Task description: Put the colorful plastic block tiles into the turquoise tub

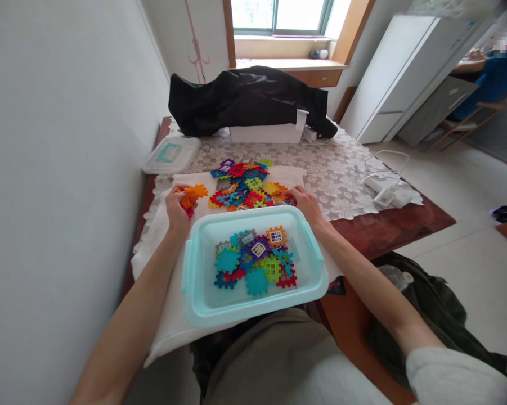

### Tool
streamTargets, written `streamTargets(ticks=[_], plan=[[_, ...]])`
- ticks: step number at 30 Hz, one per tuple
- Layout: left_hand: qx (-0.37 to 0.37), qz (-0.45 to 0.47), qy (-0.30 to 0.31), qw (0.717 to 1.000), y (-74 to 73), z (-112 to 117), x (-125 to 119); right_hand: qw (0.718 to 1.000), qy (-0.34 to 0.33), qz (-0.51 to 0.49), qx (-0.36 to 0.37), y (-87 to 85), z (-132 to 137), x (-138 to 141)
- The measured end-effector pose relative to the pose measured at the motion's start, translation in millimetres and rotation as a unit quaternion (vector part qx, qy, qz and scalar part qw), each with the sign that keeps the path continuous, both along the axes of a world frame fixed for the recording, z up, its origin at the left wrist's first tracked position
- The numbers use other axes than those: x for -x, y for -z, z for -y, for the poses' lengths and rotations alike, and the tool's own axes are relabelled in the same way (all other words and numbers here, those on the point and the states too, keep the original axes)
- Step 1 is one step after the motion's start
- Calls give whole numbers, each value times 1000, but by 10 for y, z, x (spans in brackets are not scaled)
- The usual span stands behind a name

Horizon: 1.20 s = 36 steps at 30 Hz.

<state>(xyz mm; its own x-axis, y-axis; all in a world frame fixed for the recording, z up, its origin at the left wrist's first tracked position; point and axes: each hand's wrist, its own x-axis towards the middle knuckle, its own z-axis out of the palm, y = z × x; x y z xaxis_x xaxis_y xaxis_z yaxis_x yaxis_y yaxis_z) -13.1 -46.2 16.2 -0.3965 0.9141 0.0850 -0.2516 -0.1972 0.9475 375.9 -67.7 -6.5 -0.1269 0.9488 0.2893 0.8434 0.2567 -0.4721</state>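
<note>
My left hand (pixel 178 207) is closed around a few orange interlocking plastic tiles (pixel 194 194), with a bit of red showing below them. At the right end of a pile of colourful notched tiles (pixel 240 183), my right hand (pixel 306 203) curls its fingers on some tiles; its fingertips are partly hidden. Between my forearms, close to my body, stands a light turquoise plastic tub (pixel 253 312). Several tiles lie loose inside it, among them a purple window tile (pixel 259 249) and an orange window tile (pixel 276 236).
A translucent lid (pixel 171 156) with a turquoise handle lies at the table's left. Black cloth (pixel 253 98) covers a white box behind the pile. White cloth (pixel 164 326) lies under the tub. A white wall (pixel 67 140) borders the left; a dark bag (pixel 422 304) rests at right.
</note>
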Motion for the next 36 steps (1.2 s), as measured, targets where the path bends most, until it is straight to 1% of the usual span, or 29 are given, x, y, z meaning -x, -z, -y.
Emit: streamTargets(ticks=[5,7,9,12,14,16,18,22,25,26,28,30,32,33,34,36], plan=[[-25,53,0,998,-45,31,-55,1000,-7,-14,-14,20,-25,-20],[-15,72,1,997,-79,42,-75,999,12,-26,-30,35,-39,-35],[-7,109,13,994,-133,59,-91,998,33,-31,-43,53,-56,-56],[-14,172,67,983,-252,111,-103,998,51,-28,-40,84,-82,-90],[-18,197,107,974,-346,158,-98,998,60,-22,-28,105,-97,-110],[-19,202,148,968,-442,208,-78,998,63,-16,-14,122,-108,-125],[-28,181,195,964,-540,256,-46,998,56,-11,-2,129,-113,-135],[-75,96,286,950,-753,361,5,999,36,-2,-1,104,-101,-130],[-108,10,361,926,-904,468,-19,1000,24,11,0,55,-71,-103],[-120,-28,376,919,-947,510,-41,1000,18,18,4,39,-59,-91],[-148,-127,377,906,-1025,599,-93,999,5,35,12,10,-36,-68],[-169,-259,354,883,-1098,690,-147,998,-11,54,16,-7,-18,-50],[-180,-393,334,838,-1168,775,-194,997,-24,65,21,-12,-8,-40],[-183,-441,331,814,-1199,815,-217,997,-27,64,23,-11,-7,-38],[-186,-475,330,794,-1228,852,-242,998,-27,60,24,-8,-8,-38],[-185,-522,329,765,-1273,921,-297,998,-22,46,22,4,-14,-40]])
